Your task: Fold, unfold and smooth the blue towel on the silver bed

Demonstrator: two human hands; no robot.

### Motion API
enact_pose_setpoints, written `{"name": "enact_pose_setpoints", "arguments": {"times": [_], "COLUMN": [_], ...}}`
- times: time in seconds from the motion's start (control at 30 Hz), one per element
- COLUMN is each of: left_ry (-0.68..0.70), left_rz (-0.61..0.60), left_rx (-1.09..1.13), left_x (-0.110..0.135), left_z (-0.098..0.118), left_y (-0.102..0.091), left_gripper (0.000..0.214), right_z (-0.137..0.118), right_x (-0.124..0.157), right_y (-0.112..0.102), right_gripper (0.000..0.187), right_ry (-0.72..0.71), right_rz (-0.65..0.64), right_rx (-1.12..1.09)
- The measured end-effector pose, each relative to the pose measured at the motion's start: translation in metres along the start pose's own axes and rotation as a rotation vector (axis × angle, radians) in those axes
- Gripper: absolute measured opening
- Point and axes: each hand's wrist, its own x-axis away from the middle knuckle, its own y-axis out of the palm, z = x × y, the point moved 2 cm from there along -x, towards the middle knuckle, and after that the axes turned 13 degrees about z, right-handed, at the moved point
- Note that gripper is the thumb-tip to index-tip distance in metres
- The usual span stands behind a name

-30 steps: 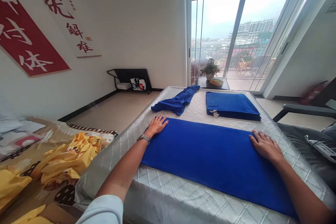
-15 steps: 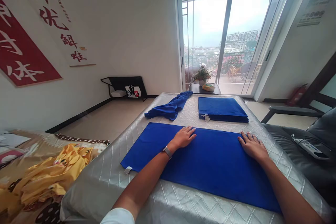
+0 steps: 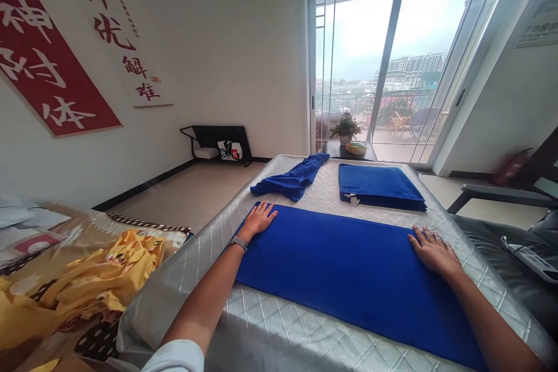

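Observation:
A blue cloth (image 3: 340, 270) lies flat in a long rectangle on the silvery quilted cover (image 3: 279, 331) in front of me. My left hand (image 3: 258, 220) rests on its far left corner, palm down with fingers spread. Over at the far right corner, my right hand (image 3: 436, 251) also presses flat on the cloth, fingers apart. Beyond the cloth sits a neat stack of folded blue cloths (image 3: 379, 183) with white tags on its near edge. To the left of that stack, a crumpled blue cloth (image 3: 294, 177) lies loose.
Yellow clothing (image 3: 108, 273) is heaped on a patterned blanket at the left. On the right stands a black armchair (image 3: 492, 244) with a white device (image 3: 529, 258) on it. A potted plant (image 3: 346, 128) stands on a small table before the glass door.
My left hand has slid left along the blue cloth, from near its middle to the far left corner. My right hand stays at the right corner. The view has turned slightly left.

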Motion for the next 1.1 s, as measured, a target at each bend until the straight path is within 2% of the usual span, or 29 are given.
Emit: {"name": "enact_pose_setpoints", "arguments": {"times": [0.07, 0.13, 0.33, 0.43, 0.5, 0.57, 0.6, 0.73, 0.8, 0.87, 0.97, 1.03, 1.1], "left_ry": [-0.054, -0.079, -0.095, -0.104, -0.108, -0.105, -0.103, -0.112, -0.112, -0.104, -0.093, -0.092, -0.096], "left_rz": [0.012, 0.025, 0.050, 0.067, 0.074, 0.082, 0.088, 0.106, 0.115, 0.130, 0.139, 0.135, 0.131], "left_rx": [-0.012, -0.003, 0.036, 0.050, 0.057, 0.065, 0.068, 0.076, 0.075, 0.074, 0.076, 0.072, 0.069], "left_x": [0.001, 0.001, 0.000, -0.001, -0.001, 0.000, 0.000, 0.000, 0.000, 0.000, -0.001, -0.001, -0.002], "left_z": [-0.018, -0.026, -0.024, -0.024, -0.024, -0.023, -0.023, -0.022, -0.023, -0.024, -0.025, -0.025, -0.025], "left_y": [0.000, 0.001, 0.005, 0.007, 0.008, 0.009, 0.009, 0.009, 0.011, 0.012, 0.014, 0.015, 0.015], "left_gripper": [0.068, 0.069, 0.073, 0.073, 0.072, 0.072, 0.072, 0.071, 0.070, 0.069, 0.069, 0.070, 0.070], "right_z": [0.001, 0.000, -0.005, -0.021, -0.047, -0.088, -0.113, -0.217, -0.253, -0.272, -0.270, -0.253, -0.223], "right_x": [0.000, 0.000, 0.004, 0.011, 0.019, 0.029, 0.034, 0.050, 0.054, 0.055, 0.054, 0.052, 0.047], "right_y": [0.001, -0.001, -0.017, -0.034, -0.046, -0.055, -0.057, -0.051, -0.044, -0.035, -0.025, -0.022, -0.021], "right_gripper": [0.073, 0.074, 0.073, 0.068, 0.067, 0.067, 0.067, 0.067, 0.068, 0.070, 0.072, 0.073, 0.074], "right_ry": [-0.003, -0.007, -0.010, 0.005, -0.014, -0.090, -0.156, -0.348, -0.365, -0.351, -0.341, -0.336, -0.308], "right_rz": [0.005, 0.007, -0.028, 0.030, 0.125, 0.190, 0.180, 0.010, -0.055, -0.089, -0.108, -0.111, -0.109], "right_rx": [0.005, 0.012, 0.077, 0.176, 0.196, 0.149, 0.110, -0.098, -0.165, -0.183, -0.154, -0.129, -0.100]}}
